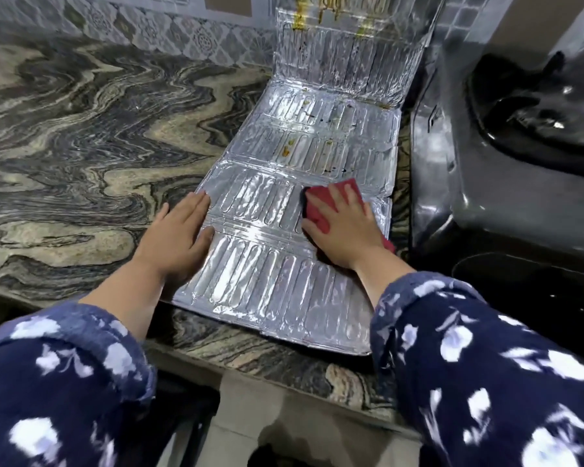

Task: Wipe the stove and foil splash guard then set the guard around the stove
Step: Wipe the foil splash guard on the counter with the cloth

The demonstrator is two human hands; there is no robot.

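A: Entry, head view. Where is the foil splash guard (284, 203)?

B: Unfolded, lying mostly flat on the marbled desk (81, 136). Its far panel is bent upward and leans against the patterned tile wall (189, 38). The near edge reaches the front edge of the desk. The panels are ribbed and silver.

A: Condition of the surface?

B: Yellow-brown and dark spots on the middle panels and along the top of the upright panel. The near panels look free of marks.

A: Left hand (179, 230)?

B: Laid flat, palm down, fingers straight and close together, on the left edge of the guard. Part of the palm lies over the desk beside it. It holds nothing.

A: Right hand (344, 224)?

B: Fingers spread and straight, pressing a red cloth (321, 203) down onto the right part of the guard. The cloth shows ahead of the fingertips and a corner of it shows behind the wrist.

A: Stove (506, 156)?

B: Black, glossy, just right of the guard on the same desk. One burner with its pan support is visible at the upper right. The guard's right edge lies close along the stove's side; whether they touch I cannot tell.

A: Anything else?

B: Both forearms wear dark blue sleeves (486, 348) with a white floral print.
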